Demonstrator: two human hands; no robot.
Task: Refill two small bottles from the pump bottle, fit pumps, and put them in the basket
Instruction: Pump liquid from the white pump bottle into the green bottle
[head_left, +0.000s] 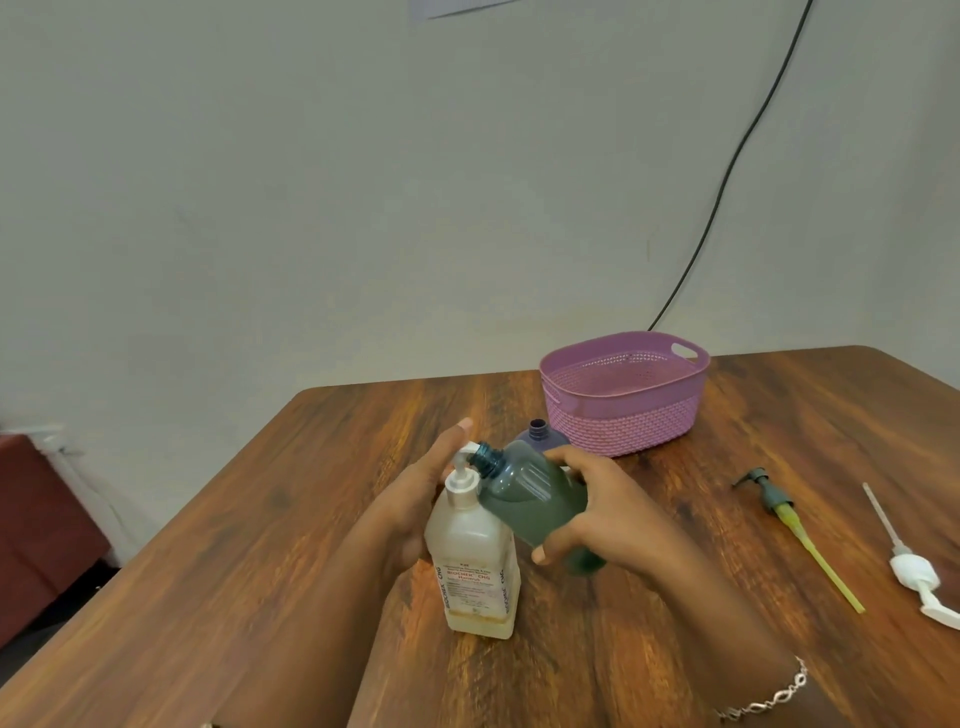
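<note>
Your right hand (597, 514) is gripping the tilted green bottle (535, 493), its mouth at the nozzle of the pump bottle (478, 566). Your left hand (410, 493) is lying against the pump head, and I cannot tell how its fingers are curling. Behind, a purple bottle (543, 436) is standing beside the basket (623, 415). A dark pump (774, 499) and a white pump (914, 571) are lying to the right.

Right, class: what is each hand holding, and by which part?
Right hand grips the tilted green bottle round its body. Left hand, fingers straight, rests against the top of the pump bottle.
</note>
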